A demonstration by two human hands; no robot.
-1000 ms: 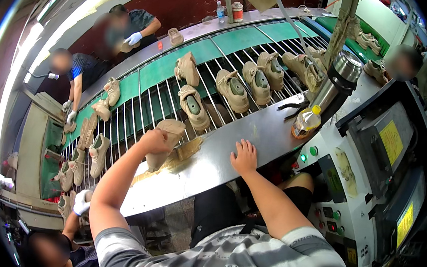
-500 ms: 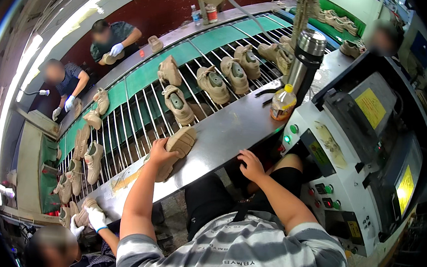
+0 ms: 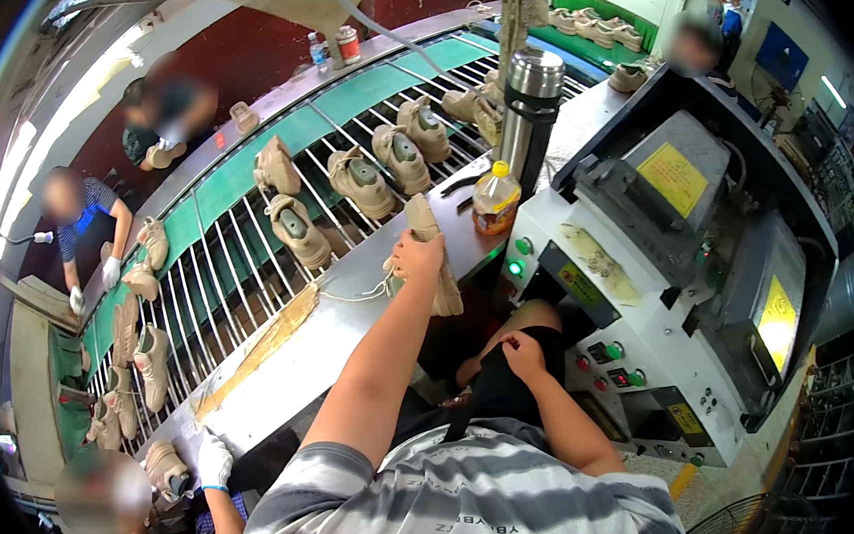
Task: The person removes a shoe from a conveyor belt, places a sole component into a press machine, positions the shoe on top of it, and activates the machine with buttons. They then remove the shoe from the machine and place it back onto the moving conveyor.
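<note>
My left hand (image 3: 418, 258) is closed around the middle of a beige lace-up shoe (image 3: 447, 297). The shoe is turned on its side at the bench's near edge, and a pale lace trails from it toward the rack. Part of the shoe is hidden behind my fingers. My right hand (image 3: 523, 357) rests over my thigh beside the machine, fingers loosely bent and apart, with nothing in it. Across the bench from my left hand, several beige shoes stand on the metal rollers, the closest a shoe (image 3: 297, 230) with a grey-green lining.
A metal bench (image 3: 343, 316) runs along the roller conveyor (image 3: 237, 262). To the right stand a steel flask (image 3: 531, 115), an orange drink bottle (image 3: 496, 202) and a white machine (image 3: 589, 250) with buttons. A co-worker's gloved hand (image 3: 215, 461) is near a shoe (image 3: 166, 467) at lower left.
My left hand has carried the shoe rightward along the bench, to its near edge. The right hand has drawn back over my thigh. My view has turned to the right.
</note>
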